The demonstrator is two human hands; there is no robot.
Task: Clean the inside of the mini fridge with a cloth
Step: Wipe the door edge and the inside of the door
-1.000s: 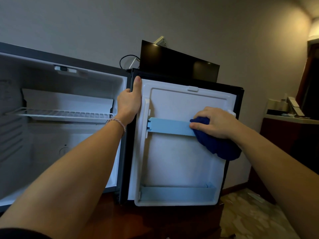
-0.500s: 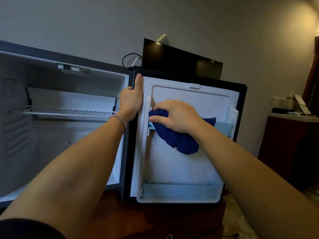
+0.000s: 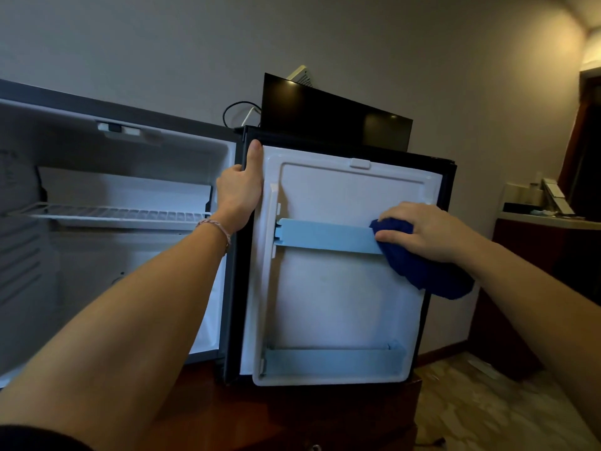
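Both arms reach forward; left hand grips thumb-up, right hand lies palm-down, fingers curled.

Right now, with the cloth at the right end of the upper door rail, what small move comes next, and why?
Probably drop the right hand and its blue cloth to the lower door shelf. The upper rail looks covered, while the lower shelf is untouched. The left hand grips the door edge, steadying it.

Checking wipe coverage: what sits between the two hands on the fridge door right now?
In the head view, only the bare stretch of the light blue door rail spans between the left hand at the door edge and the right hand gripping the blue cloth.
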